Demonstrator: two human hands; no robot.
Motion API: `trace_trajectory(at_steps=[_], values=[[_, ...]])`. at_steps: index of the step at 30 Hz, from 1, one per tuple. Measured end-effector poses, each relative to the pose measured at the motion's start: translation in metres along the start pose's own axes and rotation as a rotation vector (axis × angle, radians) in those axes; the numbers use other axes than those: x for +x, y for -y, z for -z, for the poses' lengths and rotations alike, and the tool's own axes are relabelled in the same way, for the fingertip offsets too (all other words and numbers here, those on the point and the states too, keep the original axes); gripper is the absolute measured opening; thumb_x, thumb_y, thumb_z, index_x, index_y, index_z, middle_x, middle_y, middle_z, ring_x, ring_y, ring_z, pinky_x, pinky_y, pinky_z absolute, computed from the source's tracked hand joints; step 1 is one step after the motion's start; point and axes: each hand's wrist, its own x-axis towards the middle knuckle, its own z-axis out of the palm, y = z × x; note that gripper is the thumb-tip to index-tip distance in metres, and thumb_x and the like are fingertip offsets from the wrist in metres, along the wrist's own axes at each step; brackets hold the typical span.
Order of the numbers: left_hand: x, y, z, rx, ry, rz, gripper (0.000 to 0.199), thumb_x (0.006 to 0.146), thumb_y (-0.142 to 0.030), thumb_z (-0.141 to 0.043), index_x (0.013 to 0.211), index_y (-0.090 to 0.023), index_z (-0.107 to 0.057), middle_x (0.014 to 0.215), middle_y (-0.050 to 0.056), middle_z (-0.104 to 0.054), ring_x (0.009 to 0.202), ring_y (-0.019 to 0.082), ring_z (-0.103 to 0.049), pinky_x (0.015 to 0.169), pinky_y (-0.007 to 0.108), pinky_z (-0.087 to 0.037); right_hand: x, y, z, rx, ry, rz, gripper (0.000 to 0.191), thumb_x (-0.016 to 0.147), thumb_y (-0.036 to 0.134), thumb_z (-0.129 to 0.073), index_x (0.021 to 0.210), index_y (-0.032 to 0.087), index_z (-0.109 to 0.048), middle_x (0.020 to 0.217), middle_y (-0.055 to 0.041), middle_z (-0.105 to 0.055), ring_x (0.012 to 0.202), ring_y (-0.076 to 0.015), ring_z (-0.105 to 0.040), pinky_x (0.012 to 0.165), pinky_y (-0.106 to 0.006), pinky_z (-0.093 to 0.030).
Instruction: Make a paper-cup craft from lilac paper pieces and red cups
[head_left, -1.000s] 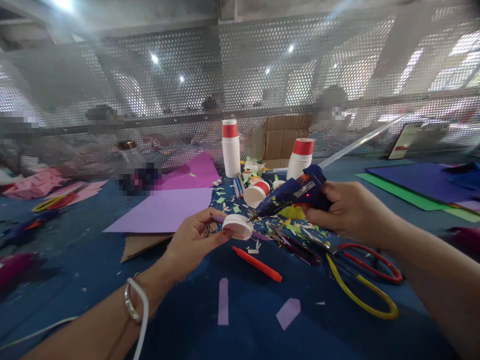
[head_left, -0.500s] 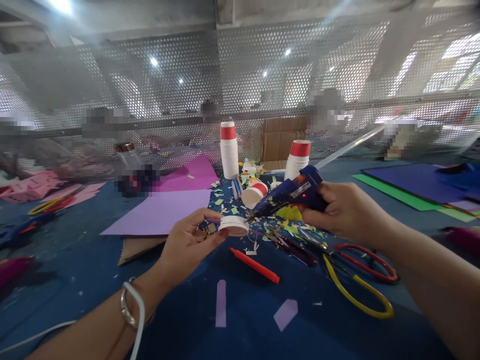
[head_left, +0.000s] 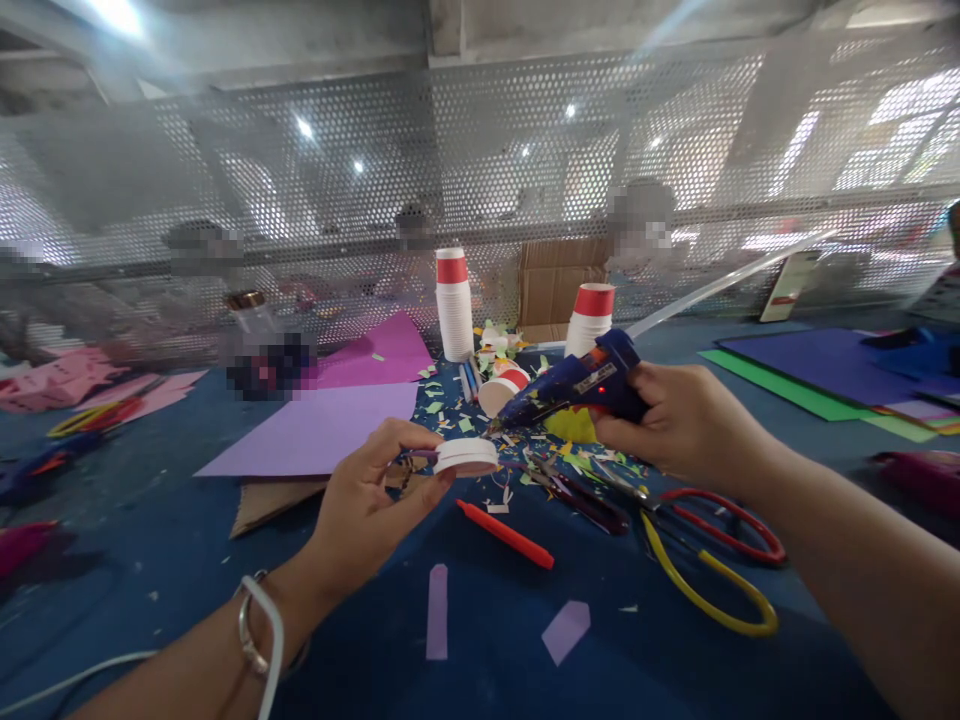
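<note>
A small white paper ring, like a cut-off cup end point(head_left: 466, 456), is pinched between the thumb and fingers of my left hand point(head_left: 375, 490). A bit of purple paper shows at its left side. My right hand point(head_left: 667, 425) grips a blue hot glue gun point(head_left: 577, 385) with a small red light lit. The gun's nozzle is at the ring's upper right edge; whether it touches cannot be made out. Below the ring lies an orange-red marker point(head_left: 506, 535). Two cut purple paper pieces, a strip point(head_left: 437, 612) and a pointed piece point(head_left: 566, 632), rest on the table nearer me.
Scissors with red and yellow handles point(head_left: 705, 580) lie beneath my right forearm, beside pliers point(head_left: 585, 500). Stacked paper cups point(head_left: 454, 310) stand behind, with a tipped cup point(head_left: 502, 390) among paper scraps. Purple sheets point(head_left: 315, 430) lie left, coloured sheets point(head_left: 810, 370) right.
The ring has tipped slightly in my left hand, showing more of its outer side. The glue gun stays at its upper edge. The whole view has shifted a little.
</note>
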Motion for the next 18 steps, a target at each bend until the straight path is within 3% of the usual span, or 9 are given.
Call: trace_trajectory(at_steps=[6, 9, 13, 18], values=[[0.0008, 0.0025, -0.0002, -0.025, 0.007, 0.073, 0.016, 0.087, -0.031, -0.068, 0.1, -0.024, -0.065, 0.093, 0.003, -0.064, 0.075, 0.016, -0.058, 0.063, 0.029, -0.048, -0.0024, -0.0056, -0.0019, 0.026, -0.042, -0.041, 0.028, 0.071, 0.046, -0.054, 0.063, 0.019, -0.053, 0.05, 0.0044, -0.042, 0.048, -0.0105, -0.034, 0.043, -0.025, -0.029], [0.0001, 0.0056, 0.0003, 0.024, 0.018, 0.061, 0.014, 0.087, -0.032, -0.068, 0.099, -0.026, -0.065, 0.091, 0.002, -0.064, 0.079, 0.017, -0.06, 0.068, 0.032, -0.048, -0.0033, -0.0069, -0.0026, 0.046, -0.045, -0.043, 0.028, 0.069, 0.046, -0.055, 0.065, 0.018, -0.056, 0.051, 0.0032, -0.047, 0.049, -0.0115, -0.039, 0.045, -0.026, -0.034], [-0.0002, 0.0081, -0.0001, 0.101, 0.038, 0.052, 0.015, 0.087, -0.032, -0.067, 0.1, -0.026, -0.067, 0.094, 0.003, -0.065, 0.087, 0.02, -0.062, 0.079, 0.038, -0.048, -0.0038, -0.0048, -0.004, 0.061, 0.001, -0.005, 0.024, 0.069, 0.042, -0.054, 0.06, 0.019, -0.051, 0.049, 0.0045, -0.042, 0.047, -0.0103, -0.035, 0.042, -0.025, -0.027], [-0.0018, 0.007, -0.0011, 0.034, 0.037, 0.081, 0.017, 0.084, -0.029, -0.069, 0.1, -0.025, -0.068, 0.095, 0.005, -0.066, 0.081, 0.02, -0.065, 0.074, 0.038, -0.053, -0.0045, -0.0014, -0.0035, 0.055, 0.041, 0.067, 0.021, 0.071, 0.037, -0.054, 0.06, 0.02, -0.048, 0.05, 0.0058, -0.039, 0.048, -0.0096, -0.033, 0.043, -0.024, -0.024]])
